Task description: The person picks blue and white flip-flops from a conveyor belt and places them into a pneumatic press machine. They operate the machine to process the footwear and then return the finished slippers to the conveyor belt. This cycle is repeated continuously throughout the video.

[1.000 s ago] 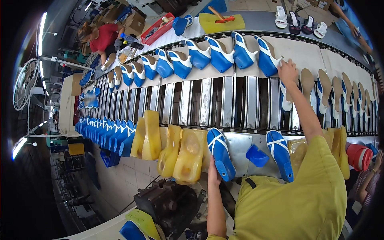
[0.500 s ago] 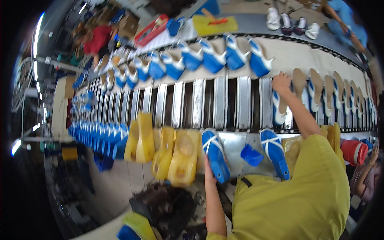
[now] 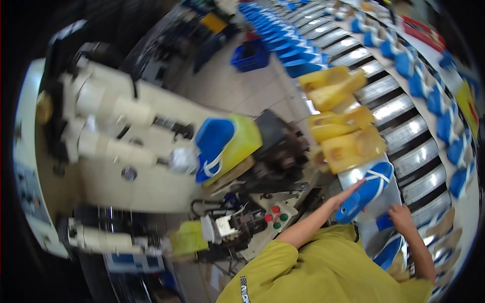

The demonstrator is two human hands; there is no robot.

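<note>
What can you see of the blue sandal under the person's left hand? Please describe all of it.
The blue sandal is a flip-flop with a blue sole and white straps that form a V. It looks like foam or rubber. It lies flat, straps up, on a shiny metal ledge beside the slatted conveyor, just below the yellow moulds. The left hand rests its fingers on the sandal's lower end. The picture is blurred, so finer detail is unclear.

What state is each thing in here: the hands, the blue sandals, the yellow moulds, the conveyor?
Left hand: open, fingertips on a blue sandal.
Right hand: resting beside a small blue piece; grip unclear.
Blue sandal: lying flat, straps up.
Yellow moulds: clustered by the conveyor edge.
Conveyor: carrying rows of blue sandals.
</note>
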